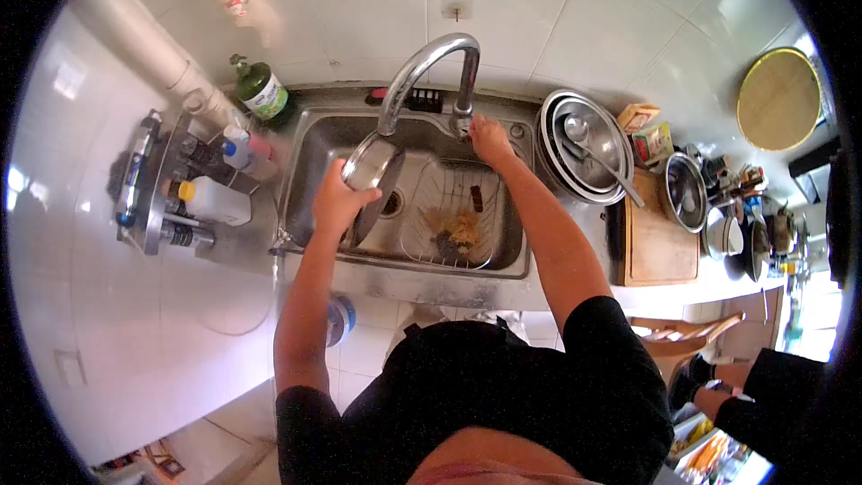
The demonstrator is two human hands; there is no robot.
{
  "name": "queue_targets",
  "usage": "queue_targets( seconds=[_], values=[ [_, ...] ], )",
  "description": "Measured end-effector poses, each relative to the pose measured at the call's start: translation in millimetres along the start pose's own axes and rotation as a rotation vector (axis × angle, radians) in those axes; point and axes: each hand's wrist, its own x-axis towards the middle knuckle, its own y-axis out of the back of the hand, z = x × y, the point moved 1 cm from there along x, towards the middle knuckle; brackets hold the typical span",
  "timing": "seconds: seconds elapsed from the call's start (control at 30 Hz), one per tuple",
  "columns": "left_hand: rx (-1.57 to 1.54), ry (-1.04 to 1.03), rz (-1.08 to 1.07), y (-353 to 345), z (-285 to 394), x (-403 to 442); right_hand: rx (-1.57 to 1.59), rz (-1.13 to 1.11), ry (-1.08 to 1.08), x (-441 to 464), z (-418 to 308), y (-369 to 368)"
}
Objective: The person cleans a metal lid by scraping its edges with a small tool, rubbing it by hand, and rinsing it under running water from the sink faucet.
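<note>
My left hand point(334, 202) grips the rim of a stainless steel bowl point(374, 162), which is tipped on its side over the left half of the sink point(301, 162). The bowl is just under the spout of the curved chrome faucet point(422, 61). At the faucet's base, my right hand point(489, 140) is closed on the handle point(461, 126), most of which the fingers hide. Below, a wire rack point(415, 238) lies in the sink with brownish food scraps point(460, 232) on it. A drain point(391, 204) shows beside the rack.
Nested metal bowls point(549, 148) with a ladle point(579, 132) stand right of the sink, before a wooden cutting board point(660, 251). A green bottle point(261, 90) and a white jug point(215, 201) are on the left. Another person point(781, 400) is at lower right.
</note>
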Motion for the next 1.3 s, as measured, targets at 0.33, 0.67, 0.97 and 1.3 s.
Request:
queue_targets(
  seconds=[0.33,0.67,0.97,1.3],
  values=[
    [-0.204,-0.103,-0.106,-49,-5,53,0.126,0.194,0.154,-29,-3,-9],
    [-0.39,0.046,-0.26,-72,-22,54,0.003,0.316,0.197,-39,-38,-8],
    [-0.398,0.082,-0.177,-46,-38,38,0.969,-0.044,-0.138,-29,-154,-44],
    [-0.702,0.304,-0.165,-38,-64,38,1.2,-0.149,-0.336,-24,-171,-18]
  ],
)
